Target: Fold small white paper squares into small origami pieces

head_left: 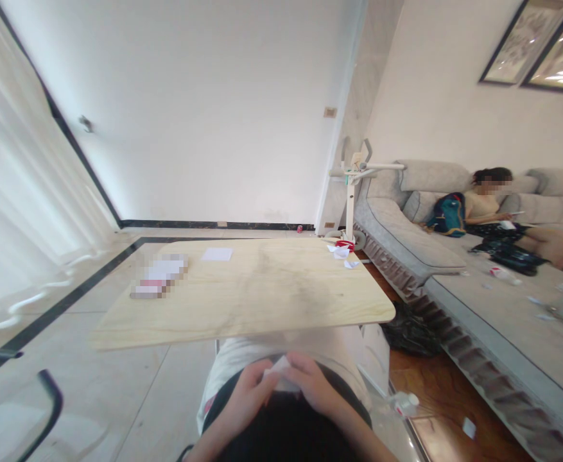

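Note:
Close to my body, below the table's near edge, a small piece of white folded paper is between my hands. My left hand grips it from the left, fingers closed. From the right, my right hand pinches the same paper near its top. Some of the fingertips are hidden behind the paper and the hands. On the wooden table ahead lies a flat white sheet. Several folded white paper pieces sit at its far right corner, by a red object.
A blurred-out stack lies on the table's left side. To the right stands a grey sofa, where a person sits beside a backpack. A black plastic bag and a clear bottle are right of my legs.

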{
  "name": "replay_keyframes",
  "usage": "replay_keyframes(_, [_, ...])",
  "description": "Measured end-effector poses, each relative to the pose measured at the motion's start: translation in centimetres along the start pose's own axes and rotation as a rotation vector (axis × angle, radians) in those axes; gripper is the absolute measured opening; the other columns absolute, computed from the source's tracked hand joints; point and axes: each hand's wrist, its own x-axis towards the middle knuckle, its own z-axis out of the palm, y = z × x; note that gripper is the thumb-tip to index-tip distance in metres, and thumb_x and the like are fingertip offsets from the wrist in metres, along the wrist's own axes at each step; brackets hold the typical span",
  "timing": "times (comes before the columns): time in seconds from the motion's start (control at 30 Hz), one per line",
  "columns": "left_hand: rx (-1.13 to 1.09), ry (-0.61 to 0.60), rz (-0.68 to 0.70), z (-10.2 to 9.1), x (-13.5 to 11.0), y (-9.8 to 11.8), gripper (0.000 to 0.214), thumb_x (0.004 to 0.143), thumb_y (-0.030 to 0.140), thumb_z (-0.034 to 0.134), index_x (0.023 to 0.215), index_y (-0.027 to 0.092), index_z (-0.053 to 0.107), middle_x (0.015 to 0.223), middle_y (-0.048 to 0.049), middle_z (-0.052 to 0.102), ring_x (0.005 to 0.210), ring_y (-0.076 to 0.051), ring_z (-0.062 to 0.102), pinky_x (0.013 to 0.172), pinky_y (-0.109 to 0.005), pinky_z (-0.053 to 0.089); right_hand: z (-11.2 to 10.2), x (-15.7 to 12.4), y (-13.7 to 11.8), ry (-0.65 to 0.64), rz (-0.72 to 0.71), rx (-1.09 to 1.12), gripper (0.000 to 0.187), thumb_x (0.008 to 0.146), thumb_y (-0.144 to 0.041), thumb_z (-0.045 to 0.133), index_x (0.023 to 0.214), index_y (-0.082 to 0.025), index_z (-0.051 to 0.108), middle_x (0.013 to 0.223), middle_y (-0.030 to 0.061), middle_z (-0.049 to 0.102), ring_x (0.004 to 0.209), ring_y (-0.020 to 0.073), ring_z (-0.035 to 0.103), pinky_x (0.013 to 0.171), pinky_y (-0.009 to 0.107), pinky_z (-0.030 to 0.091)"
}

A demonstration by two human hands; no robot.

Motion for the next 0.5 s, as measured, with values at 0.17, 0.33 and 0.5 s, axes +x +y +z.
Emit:
replay_keyframes(0.17, [-0.038,0.013,0.004,-0.1,-0.3,0.5,0.034,0.078,0.048,0.049,0.058,0.020,0.046,0.054,0.0022,0.043,0.055,-0.014,0.042,0.053,-0.024,0.033,0.0,-0.1,-0.1,-0.033,-0.003,-0.003,0.022,0.081,-0.037,0.057,0.076,-0.016,0.058,0.066,-0.0024,0.051,0.058,0.0105,0.044,0.053,0.022,0.034])
replay_keyframes(0.33, [0.000,0.023,0.021,-0.2,-0.3,0.0,0.033,0.081,0.045,0.048,0.061,0.019,0.050,0.057,0.0011,0.047,0.058,-0.015,0.045,0.054,-0.024,0.035,0.1,-0.2,-0.1,-0.021,-0.067,-0.071,0.018,0.082,-0.033,0.055,0.073,-0.017,0.054,0.067,-0.0025,0.049,0.061,0.0111,0.045,0.057,0.023,0.036])
replay_keyframes(0.5, [0.098,-0.019,0.082,0.0,0.0,-0.7,0.037,0.086,0.047,0.047,0.065,0.017,0.053,0.062,0.0004,0.052,0.063,-0.014,0.046,0.058,-0.024,0.034,0.0,-0.1,0.2,0.018,-0.068,-0.096,0.016,0.077,-0.029,0.055,0.068,-0.017,0.052,0.064,-0.0029,0.047,0.059,0.0110,0.043,0.055,0.023,0.034])
